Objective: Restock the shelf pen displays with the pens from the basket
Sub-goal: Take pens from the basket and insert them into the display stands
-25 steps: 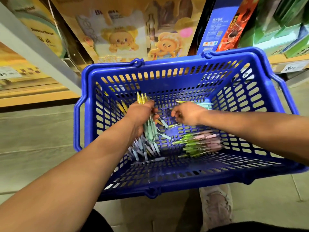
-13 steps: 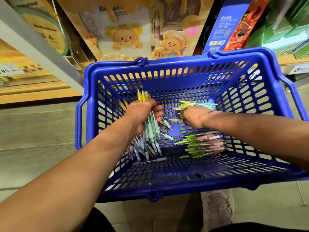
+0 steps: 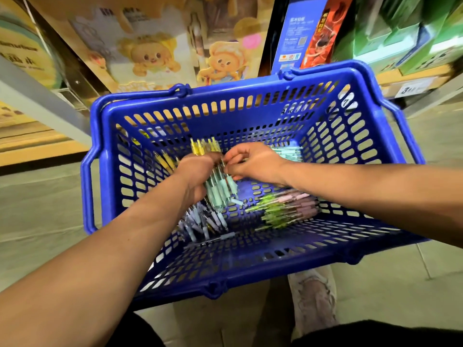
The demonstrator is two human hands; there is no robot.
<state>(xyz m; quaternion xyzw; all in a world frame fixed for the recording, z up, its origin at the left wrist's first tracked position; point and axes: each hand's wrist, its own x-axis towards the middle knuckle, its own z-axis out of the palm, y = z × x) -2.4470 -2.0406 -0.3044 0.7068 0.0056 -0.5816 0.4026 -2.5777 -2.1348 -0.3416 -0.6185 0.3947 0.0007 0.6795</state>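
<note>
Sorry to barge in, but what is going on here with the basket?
A person is gathering pens from the blue basket. The left hand holds a bundle of mint and yellow pens, and the right hand pinches at that bundle. Purple pens and green-pink pens lie loose in the basket. The bundle is inside the basket, not yet at the shelf.

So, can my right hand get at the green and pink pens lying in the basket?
Probably yes. The green and pink pens lie uncovered on the basket floor close to the right hand, nothing between them. It is busy at the mint pens the left hand grips, though.
</note>
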